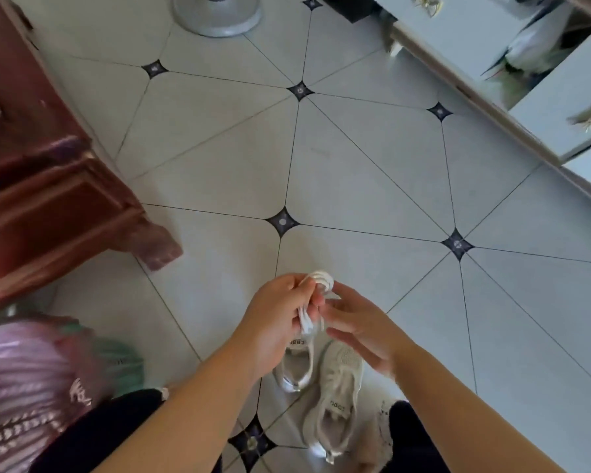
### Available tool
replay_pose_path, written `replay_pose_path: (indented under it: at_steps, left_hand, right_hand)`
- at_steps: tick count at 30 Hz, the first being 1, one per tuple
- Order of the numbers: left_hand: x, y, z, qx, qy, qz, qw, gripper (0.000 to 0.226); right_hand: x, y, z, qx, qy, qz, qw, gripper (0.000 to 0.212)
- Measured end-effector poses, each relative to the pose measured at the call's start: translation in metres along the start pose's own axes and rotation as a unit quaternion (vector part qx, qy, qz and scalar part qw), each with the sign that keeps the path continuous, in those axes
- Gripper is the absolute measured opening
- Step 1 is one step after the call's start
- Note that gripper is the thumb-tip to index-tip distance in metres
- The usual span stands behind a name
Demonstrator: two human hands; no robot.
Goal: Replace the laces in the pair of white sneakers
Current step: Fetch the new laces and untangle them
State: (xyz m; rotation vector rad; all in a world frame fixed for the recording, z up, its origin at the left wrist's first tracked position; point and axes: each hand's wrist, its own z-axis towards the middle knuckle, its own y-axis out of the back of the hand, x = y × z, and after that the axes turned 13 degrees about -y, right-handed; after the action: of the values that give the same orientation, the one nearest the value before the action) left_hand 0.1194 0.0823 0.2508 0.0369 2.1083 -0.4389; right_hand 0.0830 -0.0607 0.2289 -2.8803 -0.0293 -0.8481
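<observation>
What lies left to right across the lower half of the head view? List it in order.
pink plastic bag → left hand → bundle of white laces → right hand

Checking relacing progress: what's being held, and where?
The left hand grips the bundle of white laces around its middle; the right hand touches it just below its looped top, pinch unclear.

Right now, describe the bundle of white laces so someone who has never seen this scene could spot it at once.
On the pale tiled floor, find the white sneakers lying near the bottom centre. Just above them the left hand grips the bundle of white laces, with the right hand touching it. Unlike the sneakers, it is a small coil held off the floor.
</observation>
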Motion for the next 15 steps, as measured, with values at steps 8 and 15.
replay_pose_path:
  at_steps: [8,15]
  left_hand:
    - [0.080,0.001,0.035,0.031,-0.058,0.032,0.997,0.019]
    - [0.081,0.003,-0.021,0.037,-0.123,0.104,0.986,0.028]
  right_hand:
    - [-0.068,0.042,0.046,-0.059,0.040,-0.111,0.991,0.017]
    - [-0.093,0.034,-0.013,-0.098,0.140,-0.090,0.981,0.024]
